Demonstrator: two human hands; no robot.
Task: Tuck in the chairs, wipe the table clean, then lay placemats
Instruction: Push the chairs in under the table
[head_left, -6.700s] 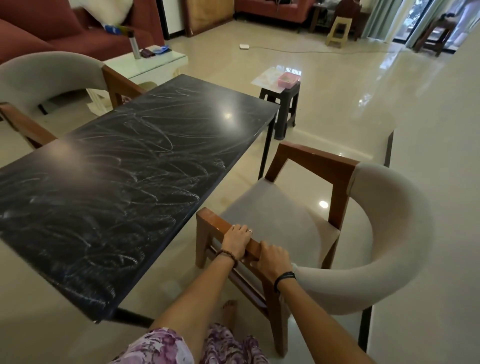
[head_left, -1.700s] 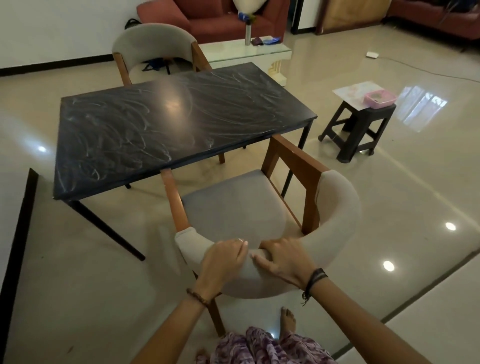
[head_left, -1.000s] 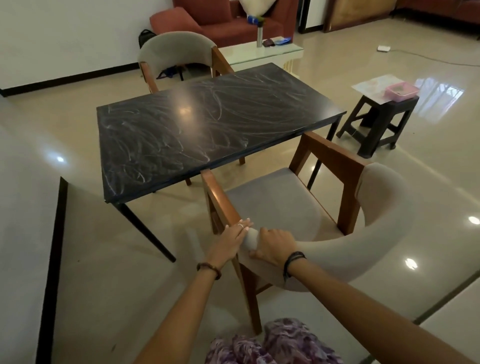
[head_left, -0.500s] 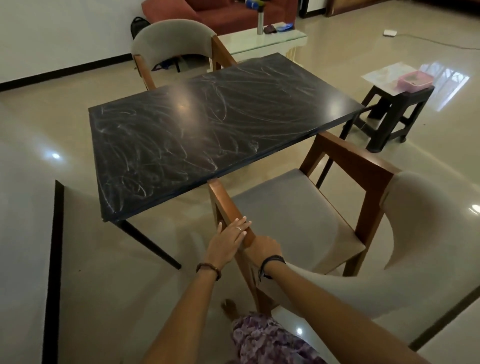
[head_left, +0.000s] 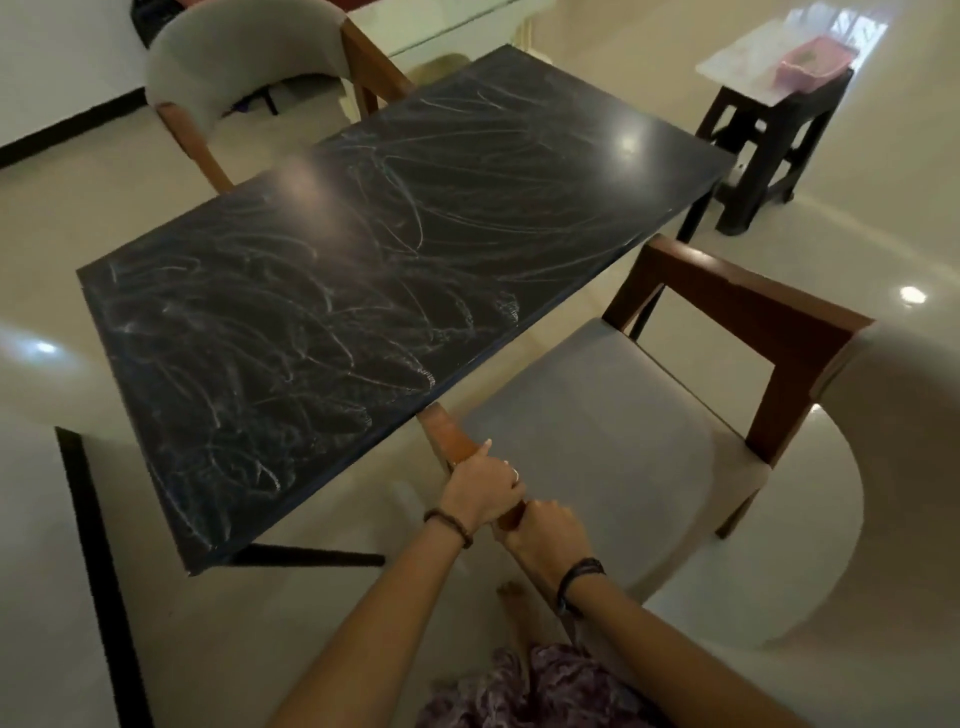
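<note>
A black table (head_left: 363, 270) smeared with white scribble marks fills the middle of the view. A wooden armchair with a grey seat (head_left: 613, 441) and pale curved back stands at its near long side, its left armrest tip just under the table edge. My left hand (head_left: 480, 491) grips that wooden left armrest (head_left: 449, 439) from above. My right hand (head_left: 545, 530) grips the same armrest just behind it. A second matching chair (head_left: 244, 62) stands at the far side.
A dark plastic stool (head_left: 769, 135) at the far right carries a sheet and a pink tray (head_left: 813, 65). A white glass-topped low table (head_left: 441, 26) lies beyond the black one. Glossy cream floor runs all around, with a black strip (head_left: 98, 545) at the left.
The near chair has slid toward the table, its left armrest tip now under the edge. My left hand went from flat against the armrest to gripping it. The view moved closer.
</note>
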